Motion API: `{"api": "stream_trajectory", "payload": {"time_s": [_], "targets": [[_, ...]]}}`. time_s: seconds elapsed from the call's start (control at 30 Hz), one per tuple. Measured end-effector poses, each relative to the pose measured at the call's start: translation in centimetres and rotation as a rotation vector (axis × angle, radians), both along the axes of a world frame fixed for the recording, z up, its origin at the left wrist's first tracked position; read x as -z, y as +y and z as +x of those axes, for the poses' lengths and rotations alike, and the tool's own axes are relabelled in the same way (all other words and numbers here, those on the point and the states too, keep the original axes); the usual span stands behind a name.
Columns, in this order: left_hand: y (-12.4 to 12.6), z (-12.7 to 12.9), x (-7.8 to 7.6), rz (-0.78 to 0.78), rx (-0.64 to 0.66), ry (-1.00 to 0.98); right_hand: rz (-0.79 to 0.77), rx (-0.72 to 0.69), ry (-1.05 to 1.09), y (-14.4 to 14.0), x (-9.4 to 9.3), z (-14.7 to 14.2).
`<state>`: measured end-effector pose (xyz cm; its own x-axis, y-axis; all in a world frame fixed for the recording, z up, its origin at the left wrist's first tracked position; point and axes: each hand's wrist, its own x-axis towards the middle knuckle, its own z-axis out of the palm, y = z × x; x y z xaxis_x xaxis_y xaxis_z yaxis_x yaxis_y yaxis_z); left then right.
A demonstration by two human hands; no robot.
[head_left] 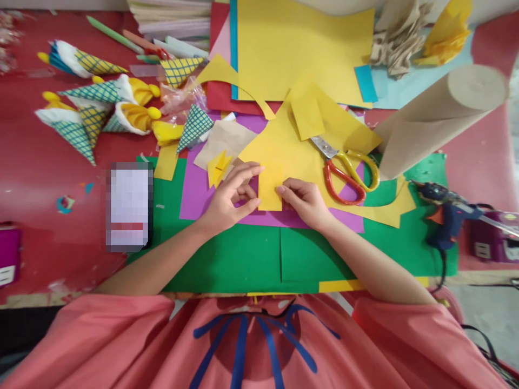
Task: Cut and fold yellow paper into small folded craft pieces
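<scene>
A small folded piece of yellow paper (pixel 270 187) lies on a purple sheet (pixel 194 189) over green paper (pixel 243 259). My left hand (pixel 231 197) pinches its left edge with thumb and fingers. My right hand (pixel 304 201) presses and grips its right edge. A small folded yellow shape (pixel 218 167) lies just above my left hand. Red and yellow scissors (pixel 344 167) rest on a larger yellow sheet (pixel 292 146) to the right of my right hand.
A blue glue gun (pixel 446 210) lies at the right edge of the green paper. A brown paper roll (pixel 438 116) slants at the upper right. Checkered paper cones (pixel 97 113) sit upper left. A phone (pixel 128 206) lies left. Stacked coloured sheets (pixel 300 48) fill the back.
</scene>
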<state>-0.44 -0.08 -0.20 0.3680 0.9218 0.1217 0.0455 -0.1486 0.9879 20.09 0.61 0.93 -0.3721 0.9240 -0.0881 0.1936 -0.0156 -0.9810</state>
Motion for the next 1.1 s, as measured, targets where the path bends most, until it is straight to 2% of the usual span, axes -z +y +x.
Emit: {"api": "stream_trajectory", "payload": {"time_s": [0.6, 1.1], "targets": [[-0.04, -0.03, -0.05, 0.065, 0.010, -0.019, -0.025, -0.055, 0.044, 0.05, -0.19, 0.19], [-0.01, -0.09, -0.41, 0.115, 0.035, 0.077, -0.074, -0.048, 0.106, 0.07, -0.16, 0.17]]}}
